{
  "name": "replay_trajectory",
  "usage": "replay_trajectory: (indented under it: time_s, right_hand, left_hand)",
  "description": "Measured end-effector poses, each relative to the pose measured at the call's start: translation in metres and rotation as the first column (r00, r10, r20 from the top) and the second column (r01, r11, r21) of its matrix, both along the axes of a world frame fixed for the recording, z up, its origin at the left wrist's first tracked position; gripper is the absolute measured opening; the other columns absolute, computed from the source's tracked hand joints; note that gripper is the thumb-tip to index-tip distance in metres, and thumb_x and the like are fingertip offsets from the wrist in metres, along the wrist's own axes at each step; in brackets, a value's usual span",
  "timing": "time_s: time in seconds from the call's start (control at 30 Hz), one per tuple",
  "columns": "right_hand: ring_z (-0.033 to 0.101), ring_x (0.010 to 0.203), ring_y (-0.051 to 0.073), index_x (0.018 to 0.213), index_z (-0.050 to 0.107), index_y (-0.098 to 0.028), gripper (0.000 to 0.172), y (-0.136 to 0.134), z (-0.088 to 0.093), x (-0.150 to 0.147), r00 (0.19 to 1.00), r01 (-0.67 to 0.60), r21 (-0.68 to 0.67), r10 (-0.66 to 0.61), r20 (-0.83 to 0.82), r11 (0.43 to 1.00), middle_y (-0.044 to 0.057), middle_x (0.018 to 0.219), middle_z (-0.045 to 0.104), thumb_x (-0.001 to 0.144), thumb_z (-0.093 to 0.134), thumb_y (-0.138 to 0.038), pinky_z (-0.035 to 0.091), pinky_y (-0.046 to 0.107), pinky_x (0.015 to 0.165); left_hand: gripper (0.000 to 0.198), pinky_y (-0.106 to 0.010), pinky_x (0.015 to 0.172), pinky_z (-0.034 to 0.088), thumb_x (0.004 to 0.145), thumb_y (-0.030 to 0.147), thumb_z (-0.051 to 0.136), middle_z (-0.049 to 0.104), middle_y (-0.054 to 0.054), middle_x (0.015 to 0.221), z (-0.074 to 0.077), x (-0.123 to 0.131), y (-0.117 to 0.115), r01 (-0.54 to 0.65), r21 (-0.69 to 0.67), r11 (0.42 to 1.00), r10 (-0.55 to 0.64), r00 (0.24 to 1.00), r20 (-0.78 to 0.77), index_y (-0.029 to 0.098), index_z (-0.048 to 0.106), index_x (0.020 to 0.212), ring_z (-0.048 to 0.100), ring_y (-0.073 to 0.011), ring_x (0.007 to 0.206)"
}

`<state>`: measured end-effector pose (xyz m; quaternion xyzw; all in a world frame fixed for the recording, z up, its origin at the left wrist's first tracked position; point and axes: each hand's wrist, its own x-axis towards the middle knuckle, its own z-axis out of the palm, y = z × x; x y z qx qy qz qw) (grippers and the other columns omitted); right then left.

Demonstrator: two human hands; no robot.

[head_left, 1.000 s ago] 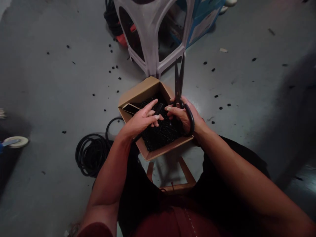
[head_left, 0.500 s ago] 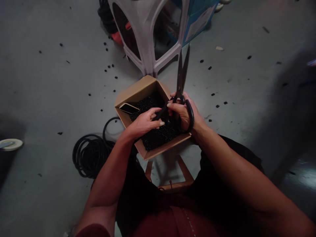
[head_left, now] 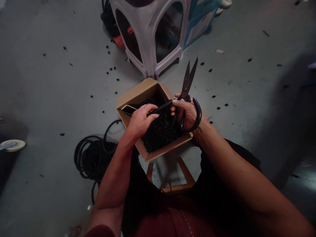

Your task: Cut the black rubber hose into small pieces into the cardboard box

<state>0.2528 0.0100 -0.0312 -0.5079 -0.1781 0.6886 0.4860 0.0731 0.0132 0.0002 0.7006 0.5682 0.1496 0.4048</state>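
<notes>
My left hand (head_left: 142,120) is closed around a black ribbed tube (head_left: 163,107), which slants up to the right over the box. My right hand (head_left: 187,113) holds black-handled scissors (head_left: 187,84), their blades pointing up and slightly apart. The thumb and a finger of that hand also touch the tube's upper end. Below both hands stands an open cardboard box (head_left: 169,146) with many small black pieces (head_left: 160,131) inside. A phone-like flat object (head_left: 127,110) leans in its left corner, partly behind my left hand.
Coiled black tubing (head_left: 90,158) lies on the floor at the left. A white plastic stool (head_left: 148,39) stands just beyond the box, with a blue box (head_left: 201,23) beside it. Small black bits are scattered over the floor. A wooden stool frame (head_left: 186,171) shows between my legs.
The scissors have tilted to the right and come lower in view. My left hand has shifted slightly left and up, and more of the tube shows between my hands.
</notes>
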Motion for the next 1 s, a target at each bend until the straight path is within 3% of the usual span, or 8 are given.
replay_trajectory:
  time_s: [0.27,0.47,0.7,0.83,1.0]
  right_hand:
    - [0.056,0.062,0.009,0.102,0.043,-0.024,0.047,0.002,0.011,-0.006,0.999,-0.042,0.057,0.043,-0.009,0.997,-0.007,0.076,0.057,0.061,0.068,-0.025,0.046,0.023,0.056]
    - [0.055,0.063,0.01,0.103,0.041,-0.025,0.047,-0.001,0.014,-0.009,0.995,-0.095,0.082,0.094,0.026,0.992,-0.004,0.081,0.059,0.063,0.065,-0.027,0.047,0.025,0.058]
    - [0.059,0.069,0.013,0.108,0.043,-0.025,0.041,-0.014,0.011,-0.012,0.967,-0.168,0.048,0.155,0.204,0.985,0.0,0.088,0.063,0.074,0.063,-0.037,0.049,0.028,0.066]
    - [0.063,0.079,0.017,0.115,0.05,-0.021,0.04,-0.024,0.017,-0.018,0.83,-0.416,0.095,0.335,0.446,0.904,0.005,0.095,0.063,0.085,0.054,-0.048,0.05,0.033,0.076]
    - [0.064,0.079,0.021,0.126,0.051,-0.02,0.049,-0.033,0.017,-0.031,0.576,-0.634,0.02,0.455,0.679,0.773,0.007,0.093,0.066,0.091,0.044,-0.054,0.048,0.038,0.076]
  left_hand:
    - [0.022,-0.034,0.092,0.044,0.082,0.021,0.057,0.067,-0.004,0.102,-0.001,-0.009,0.004,0.0,0.035,0.999,0.003,0.997,-0.082,0.02,0.068,0.101,0.059,-0.0201,0.097]
    - [0.027,-0.03,0.09,0.044,0.088,0.026,0.05,0.067,-0.004,0.101,0.0,-0.018,0.0,0.032,0.107,0.994,-0.027,0.999,-0.047,0.02,0.067,0.109,0.059,-0.0185,0.096]
    - [0.031,-0.028,0.085,0.045,0.089,0.03,0.049,0.067,-0.005,0.105,0.011,-0.027,-0.01,-0.173,0.092,0.981,0.169,0.984,0.05,0.019,0.067,0.112,0.06,-0.0165,0.089]
    - [0.037,-0.025,0.075,0.046,0.088,0.031,0.05,0.068,-0.005,0.099,0.02,-0.036,-0.018,-0.291,0.007,0.957,0.286,0.945,0.156,0.016,0.065,0.118,0.058,-0.0131,0.077]
    - [0.047,-0.026,0.081,0.046,0.091,0.031,0.047,0.069,-0.005,0.105,0.026,-0.052,-0.023,-0.343,-0.017,0.939,0.338,0.916,0.214,0.02,0.053,0.136,0.06,-0.0137,0.086]
